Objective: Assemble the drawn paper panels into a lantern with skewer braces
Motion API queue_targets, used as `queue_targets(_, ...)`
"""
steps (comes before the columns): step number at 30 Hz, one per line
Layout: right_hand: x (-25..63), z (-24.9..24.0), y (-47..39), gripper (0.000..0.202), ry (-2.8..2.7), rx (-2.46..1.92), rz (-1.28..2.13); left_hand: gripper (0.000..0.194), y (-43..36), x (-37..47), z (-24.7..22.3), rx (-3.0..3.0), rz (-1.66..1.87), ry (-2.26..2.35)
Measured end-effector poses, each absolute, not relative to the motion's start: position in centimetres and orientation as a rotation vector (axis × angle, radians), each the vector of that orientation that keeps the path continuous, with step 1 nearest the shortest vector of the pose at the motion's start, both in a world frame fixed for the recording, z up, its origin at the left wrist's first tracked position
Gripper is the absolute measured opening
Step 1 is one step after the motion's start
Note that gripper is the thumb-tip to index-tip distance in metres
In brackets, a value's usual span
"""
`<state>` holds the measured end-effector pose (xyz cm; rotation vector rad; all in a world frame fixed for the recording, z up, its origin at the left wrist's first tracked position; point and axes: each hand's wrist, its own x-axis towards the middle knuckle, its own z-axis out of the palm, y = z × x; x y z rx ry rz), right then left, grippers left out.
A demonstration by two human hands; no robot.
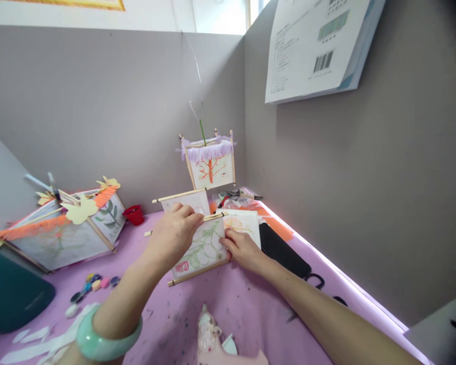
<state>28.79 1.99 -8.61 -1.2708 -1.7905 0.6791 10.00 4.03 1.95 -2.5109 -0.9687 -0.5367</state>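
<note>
My left hand (pixel 177 228), with a pale green bangle (pixel 108 337) on its wrist, is closed on the upper wooden stick of a paper lantern panel (pixel 203 248). Green leaves and a red patch are drawn on this panel, and a second stick edges its bottom. At its right side my right hand (pixel 245 249) pinches the paper edge between thumb and fingers. Just behind are a white panel with a stick (pixel 186 200) and a panel with an orange drawing (pixel 251 225); whether they are joined to the held one cannot be made out.
A finished-looking lantern with purple fringe (pixel 211 162) hangs at the back. Left are an orange-fringed lantern (pixel 64 238), a red cup (pixel 134 215) and small paint pots (pixel 95 284). A glue gun (pixel 211 334) lies in front; a black flat object (pixel 283 251) and scissors (pixel 314 280) lie right.
</note>
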Motion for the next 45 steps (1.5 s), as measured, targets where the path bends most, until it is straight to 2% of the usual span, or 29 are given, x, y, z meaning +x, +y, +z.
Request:
queue_targets(5, 28.9, -8.5, 1.8, 0.024, -1.784, -1.269, 0.704, 0.030, 3.9, 10.0, 1.7, -2.531, -0.555, -0.991)
queue_targets(8, 29.5, -7.7, 1.8, 0.011, -1.709, -1.200, 0.758, 0.030, 3.9, 10.0, 1.7, -2.542, -0.580, -0.987)
queue_targets(11, 30.3, -6.2, 2.0, 0.043, -1.569, -1.086, 0.739, 0.030, 4.0, 9.9, 1.7, -2.546, -0.577, -0.982)
queue_targets(13, 30.6, -5.3, 2.2, 0.047, -1.549, -1.036, 0.687, 0.031, 4.1, 9.9, 1.6, -2.544, -0.568, -0.984)
queue_targets(20, 29.9, -4.6, 2.4, 0.029, -1.627, -0.969, 0.667, 0.025, 3.6, 9.8, 1.9, -2.514, -0.579, -1.031)
queue_targets(23, 29.7, -5.0, 2.5, 0.029, -1.609, -0.950, 0.684, 0.027, 3.3, 8.3, 2.4, -2.596, -0.816, -1.085)
queue_targets(27, 29.7, -5.4, 2.8, 0.030, -1.607, -0.949, 0.705, 0.034, 3.1, 4.5, 2.2, -2.553, -1.570, -1.387)
queue_targets(29, 29.7, -5.6, 3.0, 0.031, -1.611, -0.941, 0.715, 0.036, 2.9, 2.8, 1.3, -2.519, -1.827, -1.583)
queue_targets(32, 29.6, -5.8, 3.0, 0.032, -1.617, -0.947, 0.699, 0.034, 2.3, 1.4, -0.1, -2.632, -1.911, -1.720)
queue_targets(36, 29.5, -5.8, 2.8, 0.032, -1.626, -0.975, 0.685, 0.036, 1.8, 1.2, -1.0, -2.781, -2.030, -1.661)
queue_targets(45, 29.2, -5.8, 2.6, 0.032, -1.614, -1.001, 0.668, 0.032, 2.6, 1.8, -1.7, -2.675, -2.209, -1.880)
